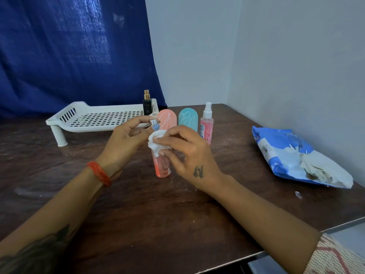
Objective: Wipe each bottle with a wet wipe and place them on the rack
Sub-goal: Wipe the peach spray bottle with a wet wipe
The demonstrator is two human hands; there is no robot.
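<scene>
The person's left hand [126, 139] pinches the silver top of a pink spray bottle [163, 167], thumb and forefinger curled round the cap, so that grip is grasping the bottle. The bottle stands upright with its base on the dark wooden desk [122, 210], in the middle, close in front of the person. The right hand [183, 153] grasps a bunched white wet wipe [157, 142] and presses it against the upper part of that bottle, fingers curled round the wipe.

Just behind the hands stand a peach case [167, 119] and a teal case [188, 119] side by side, with a second pink spray bottle [207, 123], white-topped, just to their right. A white slotted rack [94, 117] sits on short legs at the back left of the desk. A dark bottle with a gold top [147, 103] stands at its right end, whether on the rack or just behind it I cannot tell. Well apart to the right, near the wall, lies an opened blue and white pack of wipes [286, 155]. A red bangle [99, 173] circles the left wrist. A blue curtain [69, 52] hangs behind the rack.
</scene>
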